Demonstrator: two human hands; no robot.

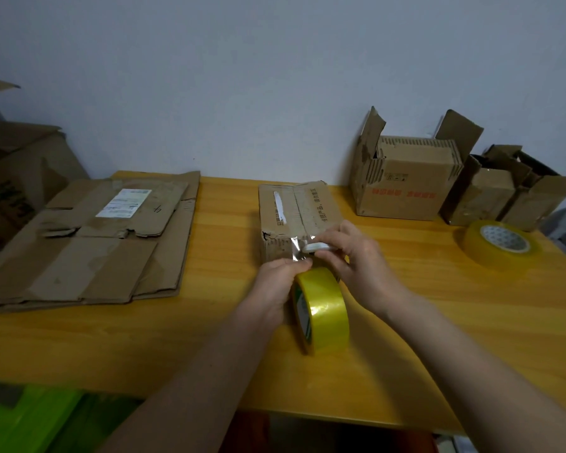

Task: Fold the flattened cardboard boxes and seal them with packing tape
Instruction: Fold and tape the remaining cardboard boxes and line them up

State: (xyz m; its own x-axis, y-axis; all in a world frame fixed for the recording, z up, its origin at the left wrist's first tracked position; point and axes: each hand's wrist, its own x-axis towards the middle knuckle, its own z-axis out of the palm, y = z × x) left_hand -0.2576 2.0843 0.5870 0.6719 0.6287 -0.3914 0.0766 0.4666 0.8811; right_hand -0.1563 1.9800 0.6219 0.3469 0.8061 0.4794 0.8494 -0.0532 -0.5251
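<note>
We see a yellow wooden table [177,338] set against a pale wall [242,76]. On its left end lies a stack of flattened cardboard boxes [89,256], the topmost bearing a white label. At the far right stand a large open box [406,188] with red print and raised flaps and, just beside it, two smaller open boxes [510,197]. Near the table's middle we find the folded box [291,217], its top flaps closed and its near face toward us. In front of it stands a roll of yellow packing tape [322,310] on edge; a strip of tape [299,248] runs from the roll up onto the box's near face. Our left hand [275,286] grips the roll at its upper left, the fingers curled round it. Our right hand [356,259] pinches a small white object [317,246] against the strip; what it is, we cannot tell. A second tape roll [497,248] lies flat near the right edge.
</note>
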